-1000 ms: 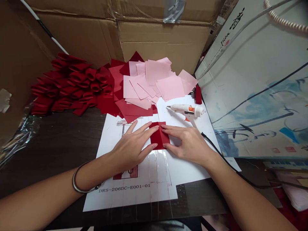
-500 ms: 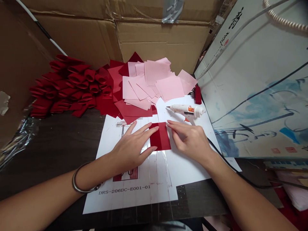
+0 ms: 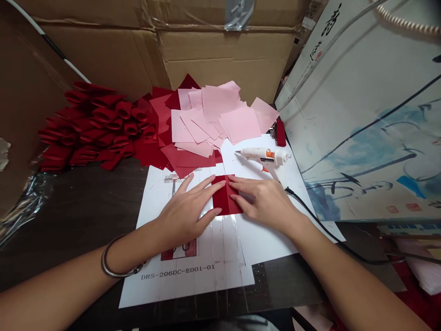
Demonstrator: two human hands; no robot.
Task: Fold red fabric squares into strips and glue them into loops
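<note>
A dark red square of felt-like sheet [image 3: 223, 197] lies on a white printed template sheet [image 3: 213, 246]. My left hand [image 3: 186, 211] rests on its left edge, fingertips spread over the sheet. My right hand [image 3: 267, 202] presses from the other side and hides the square's right part. Just above my right hand lies a white hot glue gun [image 3: 265, 157] with an orange trigger. Beyond the square are loose pink paper squares [image 3: 220, 115], dark red squares [image 3: 188, 158] and a heap of rolled red petals [image 3: 96, 122].
Cardboard boxes [image 3: 220, 55] stand behind the work, and a painted board [image 3: 365, 138] rises at the right. The glue gun's black cord [image 3: 317, 225] runs down the right side. Crumpled plastic [image 3: 24, 202] lies at the left edge of the dark table [image 3: 89, 211].
My right hand has moved left, back onto the red square, and now covers its right part. The whole view has shifted slightly.
</note>
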